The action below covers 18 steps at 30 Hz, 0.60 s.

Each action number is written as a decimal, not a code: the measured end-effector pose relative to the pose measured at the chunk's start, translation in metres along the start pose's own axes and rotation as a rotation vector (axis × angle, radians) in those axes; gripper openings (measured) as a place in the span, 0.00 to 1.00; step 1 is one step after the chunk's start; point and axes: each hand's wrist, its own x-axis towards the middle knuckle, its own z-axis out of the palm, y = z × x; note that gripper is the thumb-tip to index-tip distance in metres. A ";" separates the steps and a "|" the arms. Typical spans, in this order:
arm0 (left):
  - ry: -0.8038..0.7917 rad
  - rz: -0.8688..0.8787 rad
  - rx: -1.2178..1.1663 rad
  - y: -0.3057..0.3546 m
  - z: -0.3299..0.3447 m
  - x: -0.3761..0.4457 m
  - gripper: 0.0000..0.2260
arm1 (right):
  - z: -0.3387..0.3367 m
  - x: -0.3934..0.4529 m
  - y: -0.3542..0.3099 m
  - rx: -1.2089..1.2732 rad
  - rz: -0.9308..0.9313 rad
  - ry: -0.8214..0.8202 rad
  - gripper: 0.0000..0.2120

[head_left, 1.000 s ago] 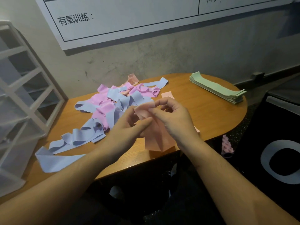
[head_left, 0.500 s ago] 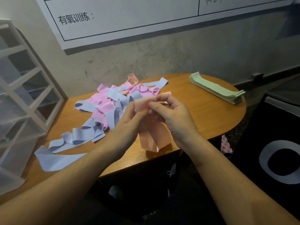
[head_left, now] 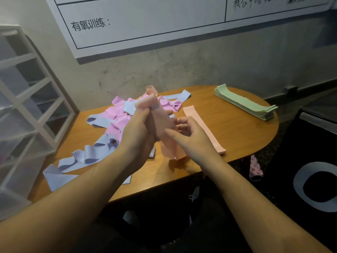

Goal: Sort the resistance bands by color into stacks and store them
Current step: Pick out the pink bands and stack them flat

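Observation:
My left hand (head_left: 138, 128) grips the upper end of a peach resistance band (head_left: 162, 123) and holds it upright over the table's front. My right hand (head_left: 189, 136) pinches the same band lower down, thumb in front and fingers behind. Its lower end hangs just above the wooden table (head_left: 228, 130). Another peach band (head_left: 204, 128) lies flat to the right of my hands. A tangle of pink bands (head_left: 116, 114) and lilac-blue bands (head_left: 91, 154) spreads over the table's left half. The stack of green bands (head_left: 246, 103) sits at the far right.
A white drawer unit (head_left: 23, 114) stands left of the table against the wall. A black bin with a white ring (head_left: 313, 179) stands on the right. A pink patterned piece (head_left: 255, 168) hangs below the table's right edge. A whiteboard (head_left: 145, 24) hangs on the wall.
My left hand has risen and stretched the peach band upright. My right hand slid down along it, uncovering the flat peach band behind.

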 end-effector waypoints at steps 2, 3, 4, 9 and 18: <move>0.020 -0.023 -0.109 0.006 0.002 0.004 0.14 | 0.001 0.000 0.005 -0.053 0.012 -0.014 0.11; 0.029 -0.044 -0.152 0.007 0.000 0.007 0.15 | 0.001 0.000 0.007 -0.073 0.011 -0.003 0.11; 0.039 -0.063 -0.187 0.008 0.000 0.010 0.16 | 0.001 0.001 0.010 -0.086 0.009 0.011 0.11; 0.070 -0.103 -0.355 0.011 -0.008 0.021 0.15 | -0.001 -0.001 0.015 -0.142 -0.039 -0.053 0.11; 0.124 -0.146 -0.441 0.018 -0.008 0.031 0.07 | 0.001 0.002 0.024 -0.152 -0.042 -0.110 0.03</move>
